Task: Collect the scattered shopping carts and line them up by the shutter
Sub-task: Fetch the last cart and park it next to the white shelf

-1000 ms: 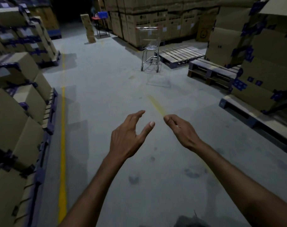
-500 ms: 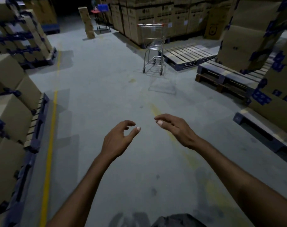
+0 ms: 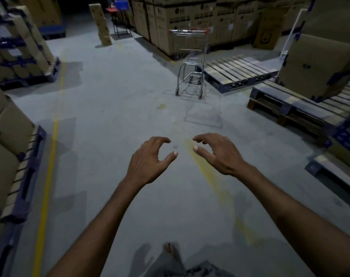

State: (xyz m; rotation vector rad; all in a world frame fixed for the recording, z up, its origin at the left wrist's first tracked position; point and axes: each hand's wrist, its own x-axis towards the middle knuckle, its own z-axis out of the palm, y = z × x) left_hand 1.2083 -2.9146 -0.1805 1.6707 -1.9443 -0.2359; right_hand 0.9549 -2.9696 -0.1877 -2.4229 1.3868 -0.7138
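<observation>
One metal shopping cart (image 3: 190,60) with a red-capped handle stands on the grey floor ahead, a little right of centre, its handle facing me, beside a low pallet. My left hand (image 3: 150,158) and my right hand (image 3: 218,151) are stretched out in front of me at mid-frame, well short of the cart. The fingers of both hands are loosely curled toward each other and hold nothing. No shutter is in view.
Empty wooden pallets (image 3: 238,71) lie right of the cart, and a second pallet (image 3: 290,104) sits closer. Stacked cardboard boxes (image 3: 10,132) line the left side; more stacks (image 3: 190,15) stand behind the cart. A yellow floor line (image 3: 48,156) runs along the left. A tall box (image 3: 101,25) stands at the back.
I have walked forward, so the cart looks larger and nearer. Both hands have stayed out front, and their fingers have curled in more.
</observation>
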